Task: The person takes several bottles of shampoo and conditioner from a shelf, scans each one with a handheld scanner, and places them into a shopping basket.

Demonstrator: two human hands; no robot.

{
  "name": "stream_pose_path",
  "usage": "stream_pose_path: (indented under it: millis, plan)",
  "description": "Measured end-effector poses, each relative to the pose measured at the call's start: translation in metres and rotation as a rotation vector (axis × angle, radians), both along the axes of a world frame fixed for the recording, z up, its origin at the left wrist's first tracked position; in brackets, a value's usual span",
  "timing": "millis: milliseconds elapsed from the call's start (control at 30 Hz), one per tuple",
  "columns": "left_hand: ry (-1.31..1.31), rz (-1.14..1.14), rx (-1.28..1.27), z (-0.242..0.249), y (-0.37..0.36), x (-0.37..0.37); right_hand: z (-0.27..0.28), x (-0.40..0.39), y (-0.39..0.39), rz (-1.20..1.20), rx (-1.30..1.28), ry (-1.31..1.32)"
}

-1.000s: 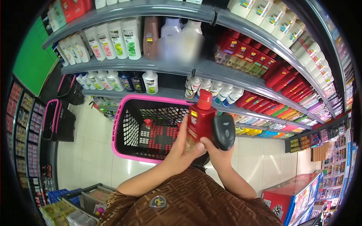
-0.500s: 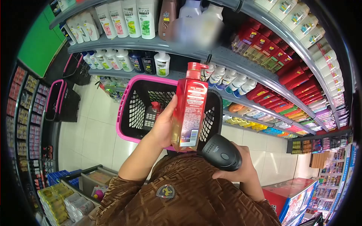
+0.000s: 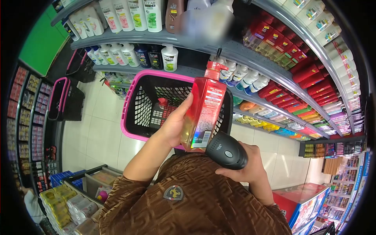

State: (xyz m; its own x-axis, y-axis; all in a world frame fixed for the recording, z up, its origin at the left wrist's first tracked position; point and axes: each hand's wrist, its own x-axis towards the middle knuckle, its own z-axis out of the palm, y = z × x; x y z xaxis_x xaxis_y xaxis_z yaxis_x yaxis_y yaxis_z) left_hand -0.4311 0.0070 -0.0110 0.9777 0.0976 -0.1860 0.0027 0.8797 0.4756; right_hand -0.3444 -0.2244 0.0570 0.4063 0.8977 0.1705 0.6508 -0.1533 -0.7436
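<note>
My left hand is wrapped round a red and clear pump bottle, held upright and slightly tilted, its label and barcode facing me. In my right hand is a black handheld barcode scanner, its head close to the barcode at the bottle's lower end. Below the bottle stands a black shopping basket with a pink rim. Inside that basket lies another bottle with a red pump top, partly hidden by the mesh and shadow.
Shelves of shampoo bottles run along the front and right. Two more baskets stand on the floor at left. Stacked cans sit at lower left, near a partly visible person. A red box-shaped stand is at lower right.
The pump bottle has shifted right and tilted a little more. The scanner has moved slightly up and left, closer to the bottle's barcode. A person has come into view at lower left.
</note>
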Motion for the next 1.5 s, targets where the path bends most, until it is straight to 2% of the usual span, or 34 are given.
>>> stream_pose_path:
  millis: [267,667,1067,1133,1167,1200,1233,1300,1367,1467,1500]
  plan:
    - [-0.006,-0.002,-0.017,-0.002,-0.002,0.003,-0.001,0.004,-0.008,0.004,0.066,0.002]
    - [-0.047,-0.049,-0.01,0.005,-0.009,0.01,-0.001,0.001,-0.023,-0.029,-0.003,0.005]
    - [-0.023,-0.047,-0.056,-0.01,-0.004,-0.001,-0.011,-0.002,-0.016,0.01,0.054,0.025]
    - [-0.022,-0.057,-0.099,-0.01,-0.005,-0.003,-0.02,-0.006,-0.018,-0.141,0.155,0.241]
    - [-0.058,0.014,0.027,-0.01,-0.008,-0.003,-0.023,-0.01,-0.019,-0.249,0.204,0.466]
    - [-0.097,0.091,0.15,-0.01,-0.013,-0.002,-0.032,-0.01,-0.02,-0.293,0.243,0.47]
    - [-0.069,0.173,0.135,-0.011,-0.019,0.0,-0.037,-0.009,-0.018,-0.361,0.277,0.481]
    - [-0.009,0.189,0.141,-0.009,-0.027,0.001,-0.041,-0.01,-0.013,-0.421,0.308,0.481]
    - [0.068,0.183,0.164,-0.009,-0.034,0.005,-0.044,-0.01,-0.011,-0.513,0.141,0.481]
    - [0.077,0.208,0.223,-0.01,-0.045,0.011,-0.049,-0.011,0.004,-0.44,0.22,0.314]
    - [0.085,0.25,0.25,-0.01,-0.051,0.014,-0.05,-0.011,0.003,-0.467,0.139,0.294]
